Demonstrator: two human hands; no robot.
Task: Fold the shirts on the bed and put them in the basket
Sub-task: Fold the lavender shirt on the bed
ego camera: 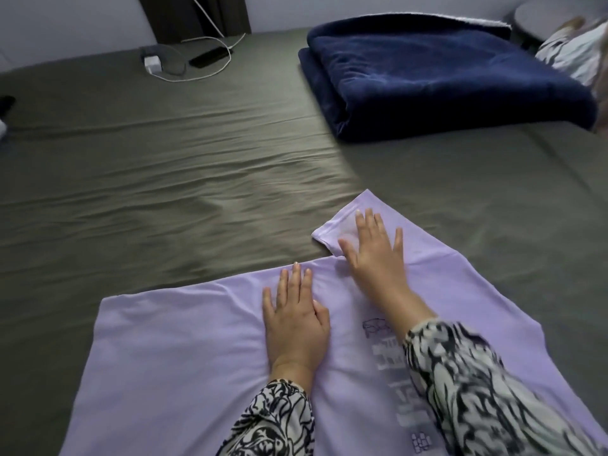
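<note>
A lilac shirt (171, 350) with a printed design lies spread flat on the grey-green bed sheet (164, 179), close to me. My left hand (294, 317) lies flat on the shirt's middle near its far edge, fingers straight. Further out, my right hand (375, 255) presses flat with spread fingers where the short sleeve (332, 230) meets the body. Both forearms wear black-and-white patterned sleeves. No basket is in view.
A folded navy blanket (437, 74) sits at the back right. At the back left lie a white charger (152, 64) with its cable and a dark phone (209, 57). Patterned fabric (572, 54) shows at the far right edge.
</note>
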